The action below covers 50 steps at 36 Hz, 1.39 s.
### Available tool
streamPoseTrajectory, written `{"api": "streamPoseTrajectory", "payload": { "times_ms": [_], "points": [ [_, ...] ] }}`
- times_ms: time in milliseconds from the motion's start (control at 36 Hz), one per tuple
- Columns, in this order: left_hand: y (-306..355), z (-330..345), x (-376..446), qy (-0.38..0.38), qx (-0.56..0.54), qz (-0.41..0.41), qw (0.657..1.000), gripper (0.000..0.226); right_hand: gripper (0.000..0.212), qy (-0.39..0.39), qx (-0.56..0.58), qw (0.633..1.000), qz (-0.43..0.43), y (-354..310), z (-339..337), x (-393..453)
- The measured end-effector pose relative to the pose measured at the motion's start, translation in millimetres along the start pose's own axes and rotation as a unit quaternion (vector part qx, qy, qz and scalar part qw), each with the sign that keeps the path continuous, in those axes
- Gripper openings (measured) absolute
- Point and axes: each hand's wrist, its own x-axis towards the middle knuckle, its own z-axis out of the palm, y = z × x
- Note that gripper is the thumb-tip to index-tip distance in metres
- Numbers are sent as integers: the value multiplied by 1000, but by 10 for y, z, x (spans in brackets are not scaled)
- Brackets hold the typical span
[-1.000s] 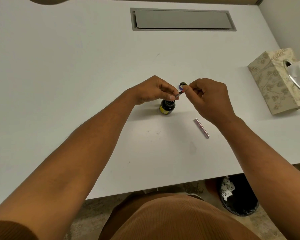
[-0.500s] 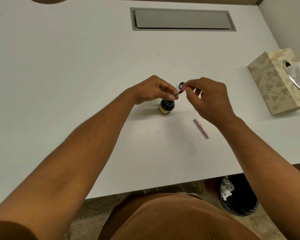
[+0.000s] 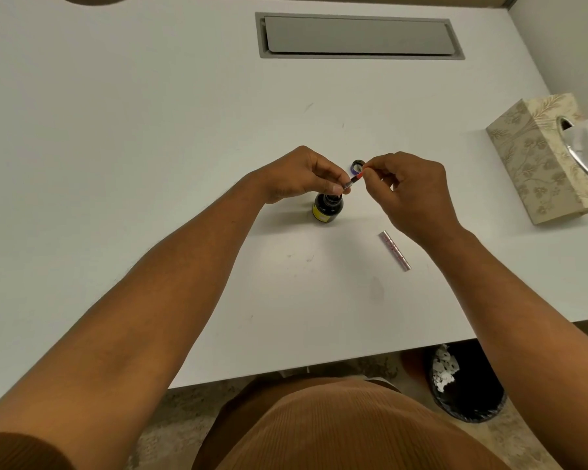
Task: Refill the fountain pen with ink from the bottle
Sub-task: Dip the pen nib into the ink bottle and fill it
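Left forearm: bare, reaching from lower left toward desk centre.
Left hand: raised just above the ink bottle; fingers curled in, thumb and forefinger pinched narrow on the lower end of the pen part.
Ink bottle: small, dark glass, yellow label on its left side; upright on the desk, mouth uncovered, directly below the left fingertips.
Pen part: thin, dark with a red upper end; tilted, spanning the two hands above and just right of the bottle mouth; whether the tip touches the bottle cannot be told.
Bottle cap: dark ring with purple edge; lying on the desk just behind the pen part, apart from the bottle.
Right hand: fingers folded, thumb and forefinger closed tight on the red end of the pen part.
Pen barrel: silvery-pink tube, flat on the desk, angled, beside the right wrist; well apart from the bottle.
Desk: white, faint marks near centre.
Cable hatch: grey, recessed, far edge of desk.
Tissue box: beige, leaf-patterned, right edge of desk, tissue showing at the slot.
Waste bin: black, on the floor under the desk's near right edge, white scraps inside.
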Motion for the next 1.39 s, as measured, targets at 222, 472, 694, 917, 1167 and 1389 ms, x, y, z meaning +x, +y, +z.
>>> {"api": "streamPoseTrajectory", "payload": {
  "times_ms": [222,472,694,917,1167,1389],
  "points": [
    [3,1,1,-1,-5,-3,1000,19,15,6,16,1000,10,2,10,-4],
    [8,6,3,-2,0,-5,1000,19,19,14,19,999,22,11,32,-4],
    [0,8,25,-2,1,-7,1000,19,20,13,15,1000,24,9,-2,-9],
    [8,12,25,-6,0,-6,1000,19,19,8,12,1000,-15,43,-5,-42],
    [-3,8,29,-3,-5,-9,1000,19,17,0,2,1000,-22,104,8,-10],
    [-5,13,26,0,-10,-7,1000,20,14,2,-1,1000,-12,78,12,-12]
  ]
}}
